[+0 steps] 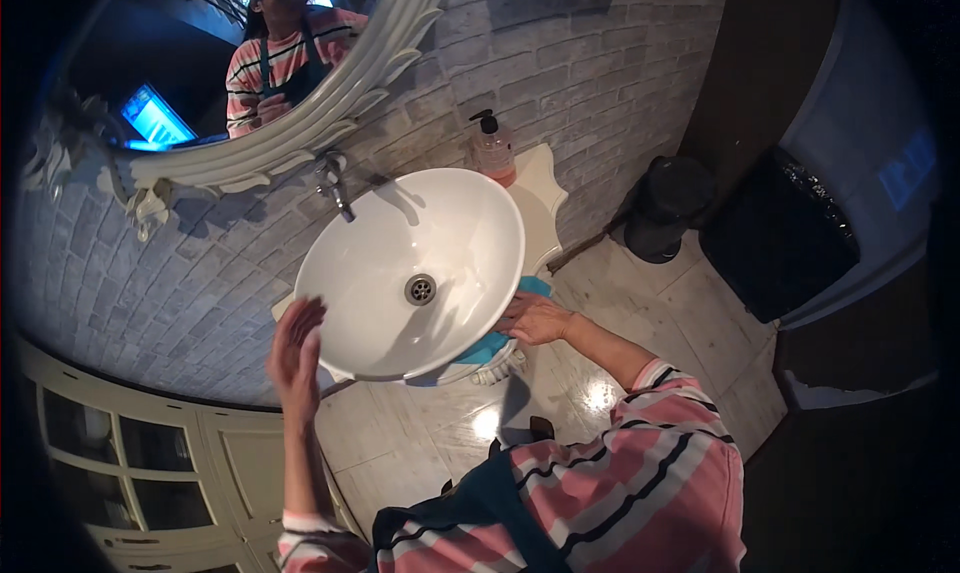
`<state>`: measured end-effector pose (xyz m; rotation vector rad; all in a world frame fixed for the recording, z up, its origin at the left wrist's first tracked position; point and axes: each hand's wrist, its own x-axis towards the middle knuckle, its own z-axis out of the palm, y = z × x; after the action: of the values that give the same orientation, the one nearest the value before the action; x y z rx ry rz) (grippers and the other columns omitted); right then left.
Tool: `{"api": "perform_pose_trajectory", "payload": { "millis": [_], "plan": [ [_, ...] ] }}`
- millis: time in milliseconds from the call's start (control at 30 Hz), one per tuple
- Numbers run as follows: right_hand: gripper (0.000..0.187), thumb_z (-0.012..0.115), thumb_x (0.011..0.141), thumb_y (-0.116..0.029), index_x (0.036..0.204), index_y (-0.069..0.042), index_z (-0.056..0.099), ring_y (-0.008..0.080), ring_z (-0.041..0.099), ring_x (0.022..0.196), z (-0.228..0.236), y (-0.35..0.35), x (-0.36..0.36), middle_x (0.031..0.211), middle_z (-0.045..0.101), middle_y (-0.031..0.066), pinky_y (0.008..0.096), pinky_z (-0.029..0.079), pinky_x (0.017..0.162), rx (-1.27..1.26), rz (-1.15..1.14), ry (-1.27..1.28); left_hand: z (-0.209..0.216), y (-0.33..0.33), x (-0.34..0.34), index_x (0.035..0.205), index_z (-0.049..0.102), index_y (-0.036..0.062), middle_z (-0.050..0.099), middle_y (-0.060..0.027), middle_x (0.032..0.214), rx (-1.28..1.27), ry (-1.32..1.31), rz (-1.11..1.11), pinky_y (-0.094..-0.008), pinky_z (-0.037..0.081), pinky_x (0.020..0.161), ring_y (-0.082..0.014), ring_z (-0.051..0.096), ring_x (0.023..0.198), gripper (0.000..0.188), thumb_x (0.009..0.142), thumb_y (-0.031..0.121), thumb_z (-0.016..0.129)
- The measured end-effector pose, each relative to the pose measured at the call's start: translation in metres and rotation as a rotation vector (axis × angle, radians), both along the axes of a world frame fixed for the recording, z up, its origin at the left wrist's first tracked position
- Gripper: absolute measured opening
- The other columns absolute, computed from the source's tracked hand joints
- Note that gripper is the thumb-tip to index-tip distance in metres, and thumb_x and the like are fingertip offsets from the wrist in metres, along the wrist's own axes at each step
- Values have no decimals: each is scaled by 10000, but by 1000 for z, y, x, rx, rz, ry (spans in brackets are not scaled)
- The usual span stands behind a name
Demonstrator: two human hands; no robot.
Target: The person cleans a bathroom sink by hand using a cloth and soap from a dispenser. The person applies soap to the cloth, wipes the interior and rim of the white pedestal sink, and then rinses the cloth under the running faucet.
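A white oval basin (400, 233) with a metal drain (420, 289) sits on a cream pedestal stand. My right hand (533, 319) presses a blue cloth (497, 341) against the stand's top under the basin's front right rim. My left hand (295, 345) is raised flat, fingers together, touching the basin's left outer rim; it holds nothing. A metal tap (333, 183) juts from the grey brick wall above the basin.
A pink soap pump bottle (493, 151) stands behind the basin. An ornate white-framed mirror (250, 143) hangs above. A black pedal bin (665, 208) and a larger dark bin (780, 238) stand on the tiled floor right. A cream glass-door cabinet (130, 463) is left.
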<state>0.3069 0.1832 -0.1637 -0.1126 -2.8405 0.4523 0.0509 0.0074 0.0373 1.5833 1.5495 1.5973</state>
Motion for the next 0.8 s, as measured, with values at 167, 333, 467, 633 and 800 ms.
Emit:
{"api": "perform_pose_trajectory", "payload": {
  "millis": [167, 333, 467, 633, 800],
  "plan": [
    [391, 469, 686, -149, 1063, -232, 532, 198, 328, 1154, -9, 60, 39, 1203, 417, 39, 387, 217, 976, 64, -193, 108, 2, 120, 62, 1155, 364, -52, 447, -155, 1133, -172, 81, -220, -294, 327, 896, -203, 431, 1054, 375, 811, 63, 458],
    [310, 496, 686, -183, 983, -212, 579, 223, 308, 1160, -5, 142, 68, 1189, 427, 38, 398, 212, 973, -39, -484, 148, -41, 231, 99, 1223, 248, -67, 297, -203, 1256, -577, 24, -206, -309, 229, 958, -255, 323, 1151, 672, 763, 317, 553],
    [243, 572, 661, -236, 887, -152, 605, 247, 276, 1169, 29, 144, 42, 1129, 456, 46, 410, 188, 969, 65, -297, -39, -71, 299, 92, 1210, 247, -98, 285, -278, 1231, -597, 239, 52, -320, 278, 923, -286, 337, 1139, 795, 693, 390, 602],
    [344, 545, 720, -336, 1012, -156, 526, 261, 255, 1183, -2, 150, 58, 1179, 406, 61, 440, 152, 969, 5, -379, 141, -57, 319, 99, 1128, 364, -104, 497, -232, 1045, -392, 883, 236, -342, 381, 810, -273, 489, 979, 737, 647, 384, 634],
    [402, 494, 735, -391, 1048, -140, 505, 271, 234, 1195, -5, 155, 14, 1213, 377, 83, 462, 114, 977, 8, -340, 199, -95, 367, 79, 996, 482, -50, 533, -172, 988, -463, 194, -102, -313, 403, 780, -242, 524, 912, 598, 580, 314, 711]
  ]
}}
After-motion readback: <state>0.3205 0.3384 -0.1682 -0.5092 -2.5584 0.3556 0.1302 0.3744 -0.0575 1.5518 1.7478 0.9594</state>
